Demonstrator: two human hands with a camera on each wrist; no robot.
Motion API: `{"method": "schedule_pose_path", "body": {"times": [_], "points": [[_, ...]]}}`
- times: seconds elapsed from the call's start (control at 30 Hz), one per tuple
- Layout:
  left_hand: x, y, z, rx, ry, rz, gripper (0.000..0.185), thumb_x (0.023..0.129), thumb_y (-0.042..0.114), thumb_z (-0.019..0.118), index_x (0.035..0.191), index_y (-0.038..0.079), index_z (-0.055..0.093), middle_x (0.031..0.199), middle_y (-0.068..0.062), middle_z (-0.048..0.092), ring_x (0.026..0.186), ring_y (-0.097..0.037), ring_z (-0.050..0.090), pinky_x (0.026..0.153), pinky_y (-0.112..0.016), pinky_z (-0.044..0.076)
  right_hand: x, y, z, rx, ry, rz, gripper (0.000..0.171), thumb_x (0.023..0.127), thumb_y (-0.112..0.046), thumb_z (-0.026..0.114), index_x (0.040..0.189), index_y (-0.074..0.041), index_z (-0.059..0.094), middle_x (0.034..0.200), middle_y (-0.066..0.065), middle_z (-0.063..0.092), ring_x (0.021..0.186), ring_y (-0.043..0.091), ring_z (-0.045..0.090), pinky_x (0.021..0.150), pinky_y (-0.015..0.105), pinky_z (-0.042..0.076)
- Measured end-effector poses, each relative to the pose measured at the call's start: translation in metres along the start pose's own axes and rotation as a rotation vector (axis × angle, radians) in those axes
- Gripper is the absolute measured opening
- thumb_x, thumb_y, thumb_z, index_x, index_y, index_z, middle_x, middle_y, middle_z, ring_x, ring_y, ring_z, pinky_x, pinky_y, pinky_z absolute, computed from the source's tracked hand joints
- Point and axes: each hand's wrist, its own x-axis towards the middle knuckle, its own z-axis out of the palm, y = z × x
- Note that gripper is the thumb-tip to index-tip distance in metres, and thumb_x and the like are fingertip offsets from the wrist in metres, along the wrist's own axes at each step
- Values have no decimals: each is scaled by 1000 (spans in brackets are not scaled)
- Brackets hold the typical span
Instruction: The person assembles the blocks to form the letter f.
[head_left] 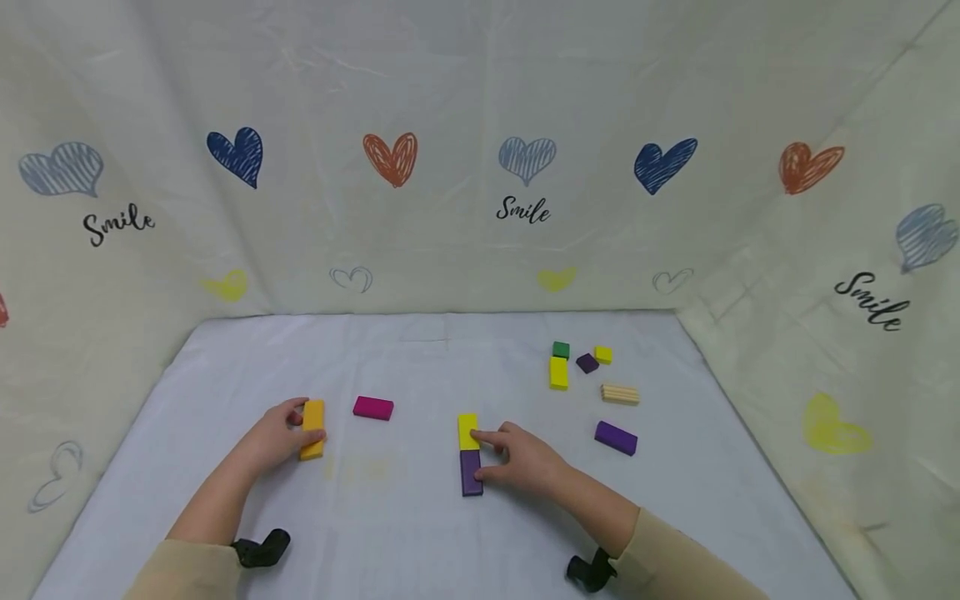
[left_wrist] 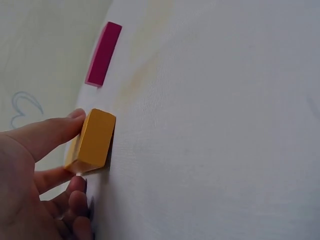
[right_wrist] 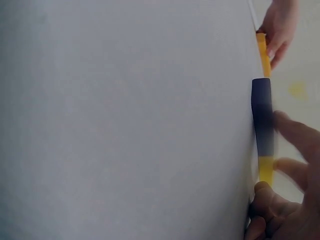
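The left hand (head_left: pixel 276 439) has thumb and finger clamped on one orange block (head_left: pixel 313 416), at left. The right hand's (head_left: pixel 525 460) forefinger and thumb, apart, touch the right sides of one yellow block (head_left: pixel 467 427) and, nearer, one purple block (head_left: pixel 469 473). Two more of each lie farther right.

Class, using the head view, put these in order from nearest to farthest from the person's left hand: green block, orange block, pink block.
From the left hand:
1. Orange block: held in that hand.
2. Pink block: lying just right of the orange one.
3. Green block: far back, on the table's right side.
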Motion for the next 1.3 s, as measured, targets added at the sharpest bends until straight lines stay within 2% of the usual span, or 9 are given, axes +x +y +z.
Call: {"method": "schedule_pose_path", "body": {"times": [0.13, 0.33, 0.57, 0.7, 0.93, 1.0, 1.17, 1.3], "points": [[0, 4, 0, -1, 16, 5, 90, 84, 43, 77, 148, 1, 31, 126, -24, 48, 105, -36, 49, 88, -50, 50, 1, 2, 0, -4, 6, 1, 66, 80, -47, 80, 140, -33, 58, 95, -4, 52, 81, 14, 49, 66, 27, 46], [-2, 6, 0, -3, 58, -23, 85, 86, 41, 75, 148, 3, 31, 122, -23, 50, 99, -32, 52, 79, -41, 52, 3, 4, 2, -3, -1, -2, 65, 81, -49, 79, 140, -34, 57, 96, -5, 52, 83, 14, 50, 67, 26, 46], [-4, 2, -2, -19, 92, -21, 59, 99, 34, 60, 147, 8, 38, 120, -23, 54, 92, -29, 54, 73, -36, 50, 2, 3, 2, -12, -2, -4, 65, 81, -49, 78, 140, -35, 57, 96, -6, 51, 83, 13, 49, 66, 27, 46], [-6, 1, -3, -33, 100, -11, 53, 102, 31, 52, 149, 10, 39, 124, -26, 53, 92, -29, 54, 74, -37, 49, 1, 2, 1, -15, -1, -9, 65, 81, -48, 78, 141, -34, 57, 95, -6, 51, 82, 13, 49, 66, 26, 45], [-9, 2, -7, -106, 111, 7, 53, 103, 27, 50, 152, 13, 37, 116, -21, 55, 70, -23, 55, 61, -33, 50, 0, 0, -1, -11, 1, -24, 65, 82, -46, 78, 141, -31, 57, 93, -6, 50, 82, 13, 49, 65, 27, 43], [-10, 4, -8, -120, 118, 17, 53, 103, 28, 51, 153, 15, 37, 116, -20, 56, 72, -23, 56, 62, -32, 50, -1, 0, -1, -11, 1, -23, 65, 82, -46, 78, 141, -31, 57, 93, -6, 50, 82, 13, 49, 65, 27, 43], [-13, 13, -11, -143, 130, 32, 55, 103, 33, 52, 154, 20, 37, 121, -18, 57, 88, -24, 59, 70, -29, 53, 0, 1, -1, -16, 5, -24, 65, 82, -46, 79, 141, -31, 57, 93, -5, 50, 82, 13, 49, 66, 27, 43], [-13, 17, -12, -163, 135, 52, 56, 103, 35, 53, 155, 21, 36, 122, -18, 58, 92, -24, 60, 73, -29, 53, 0, 2, 0, -21, 5, -27, 65, 82, -47, 78, 141, -32, 57, 93, -6, 50, 81, 13, 49, 65, 27, 43]]}}
